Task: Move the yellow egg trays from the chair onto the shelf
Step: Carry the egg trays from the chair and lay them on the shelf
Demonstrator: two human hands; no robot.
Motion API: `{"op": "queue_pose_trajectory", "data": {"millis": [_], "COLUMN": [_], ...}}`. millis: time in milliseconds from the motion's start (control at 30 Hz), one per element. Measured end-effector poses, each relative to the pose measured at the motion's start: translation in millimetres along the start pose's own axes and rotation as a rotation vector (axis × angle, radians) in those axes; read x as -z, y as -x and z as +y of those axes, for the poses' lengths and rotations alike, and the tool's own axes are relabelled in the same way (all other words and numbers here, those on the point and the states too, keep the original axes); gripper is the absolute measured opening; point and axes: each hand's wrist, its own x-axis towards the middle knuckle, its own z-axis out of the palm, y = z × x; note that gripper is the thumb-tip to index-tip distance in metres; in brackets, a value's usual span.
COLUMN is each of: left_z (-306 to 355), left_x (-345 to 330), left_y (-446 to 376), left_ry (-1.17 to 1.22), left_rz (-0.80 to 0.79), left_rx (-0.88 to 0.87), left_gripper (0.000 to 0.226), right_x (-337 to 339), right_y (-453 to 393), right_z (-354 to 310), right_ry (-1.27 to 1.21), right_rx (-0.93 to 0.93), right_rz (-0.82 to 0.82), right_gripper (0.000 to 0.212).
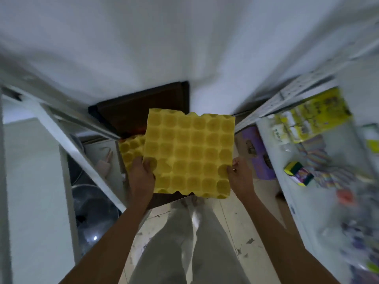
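I see both hands on the top egg tray: left hand fingers clamped on its near-left edge, right hand fingers pinching the near-right edge. It's yellow, dimpled with rows of round cups, edges ragged. It's held over the dark chair. A second tray peeks out just beyond my left fingers.

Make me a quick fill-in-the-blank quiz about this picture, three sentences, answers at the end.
1. The top tray is held by ____ hands.
2. The trays are coloured ____.
3. A second tray sticks out beside the ____ hand, not the right hand.

Answers: two; yellow; left
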Motion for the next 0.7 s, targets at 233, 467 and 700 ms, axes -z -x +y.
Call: {"op": "queue_pose_trajectory", "data": {"millis": [233,467,700], "left_z": [150.9,273.5,346.2], "left_x": [26.6,18.2,-8.3], "left_y": [45.1,125.5,213.6], "left_ry": [0.072,0.018,-0.05], "left_rz": [-0.22,-0.475,-0.503], "left_rx": [-0.457,-0.515,-0.689], "left_gripper": [0.026,0.008,0.009], "right_x": [137.6,219.1,283.6], "right_y": [104.0,191.3,244.6], "right_z": [8.6,42.5,91.2], "right_ry": [-0.206,-0.316,-0.61], "right_rx": [-0.158,-0.314,-0.534], "right_rz": [0.223,0.468,0.486], "right_gripper": [0.028,0.02,0.025]}}
